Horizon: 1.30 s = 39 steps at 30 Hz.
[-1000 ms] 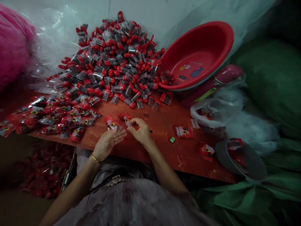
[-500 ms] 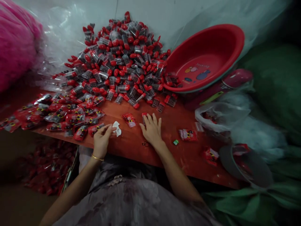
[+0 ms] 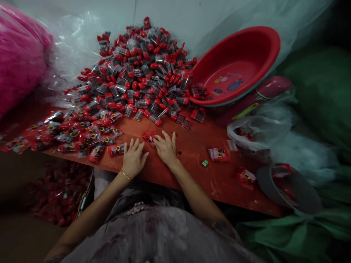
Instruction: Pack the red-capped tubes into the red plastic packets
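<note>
A: While both bare hands are spreading over the red-brown table (image 3: 194,140), what is crowding them?

B: A tall heap of clear plastic tubes with red caps (image 3: 134,76) is filling the far side, and a low heap of glossy red printed packets (image 3: 90,137) is stretching along the left. Beyond the right hand (image 3: 166,148), a tilted red plastic basin (image 3: 255,47) is standing beside the tubes. A translucent white plastic bag (image 3: 263,133) and a round grey bowl (image 3: 265,186) are hemming in the right end.

A: And the grip — are the hands holding anything?

B: The left hand (image 3: 134,159) is lying loose, fingers parted and released, its little-finger side overlapping the end of a flat red packet with a yellow mark (image 3: 116,149). The right hand is also fanning its fingers, unclenched, and is covering the right end of a small crinkled red packet (image 3: 148,137) on the table. Whether any fingertip is pressing, I cannot tell.

A: What else is staying unclear?

B: The bag and bowl are showing their contents only as red shapes. A tiny green square (image 3: 204,163) is sitting too small to read, a bulky pink bundle (image 3: 22,54) is running off the left edge, and the red pile below the table (image 3: 60,197) is blurring into shadow.
</note>
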### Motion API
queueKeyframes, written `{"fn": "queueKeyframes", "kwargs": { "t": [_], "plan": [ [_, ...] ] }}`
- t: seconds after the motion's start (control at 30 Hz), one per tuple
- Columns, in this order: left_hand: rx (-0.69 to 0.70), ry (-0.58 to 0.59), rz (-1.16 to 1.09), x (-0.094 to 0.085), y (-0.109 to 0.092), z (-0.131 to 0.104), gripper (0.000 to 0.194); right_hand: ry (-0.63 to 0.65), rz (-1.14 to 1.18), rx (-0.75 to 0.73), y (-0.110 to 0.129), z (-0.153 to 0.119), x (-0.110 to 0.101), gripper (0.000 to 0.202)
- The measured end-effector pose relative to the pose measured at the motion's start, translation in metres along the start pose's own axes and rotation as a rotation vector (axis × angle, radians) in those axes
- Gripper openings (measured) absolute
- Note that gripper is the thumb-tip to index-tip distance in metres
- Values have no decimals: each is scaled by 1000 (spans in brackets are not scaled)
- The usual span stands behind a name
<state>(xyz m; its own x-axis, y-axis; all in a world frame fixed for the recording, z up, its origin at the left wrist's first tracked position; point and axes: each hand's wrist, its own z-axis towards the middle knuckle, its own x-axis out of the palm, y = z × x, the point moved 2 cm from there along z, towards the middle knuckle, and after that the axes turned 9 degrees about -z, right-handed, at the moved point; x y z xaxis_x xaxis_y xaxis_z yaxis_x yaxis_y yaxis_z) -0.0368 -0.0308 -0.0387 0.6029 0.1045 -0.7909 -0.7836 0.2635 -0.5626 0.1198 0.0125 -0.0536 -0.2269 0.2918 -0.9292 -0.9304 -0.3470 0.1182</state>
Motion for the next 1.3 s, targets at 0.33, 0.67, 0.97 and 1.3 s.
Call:
{"fn": "queueKeyframes", "kwargs": {
  "t": [0.33,0.67,0.97,1.3],
  "plan": [
    [-393,-114,-1009,7,-10,42,34,-328,257,63,17,-17,-32,22],
    [-430,-140,-1171,14,-22,28,28,-163,797,472,31,-27,-25,34],
    [-723,-57,-1503,5,-31,27,43,-150,604,348,25,-26,-24,27],
    [-953,-58,-1576,1,-27,33,42,27,-110,498,-25,-36,-26,55]
  ]
}}
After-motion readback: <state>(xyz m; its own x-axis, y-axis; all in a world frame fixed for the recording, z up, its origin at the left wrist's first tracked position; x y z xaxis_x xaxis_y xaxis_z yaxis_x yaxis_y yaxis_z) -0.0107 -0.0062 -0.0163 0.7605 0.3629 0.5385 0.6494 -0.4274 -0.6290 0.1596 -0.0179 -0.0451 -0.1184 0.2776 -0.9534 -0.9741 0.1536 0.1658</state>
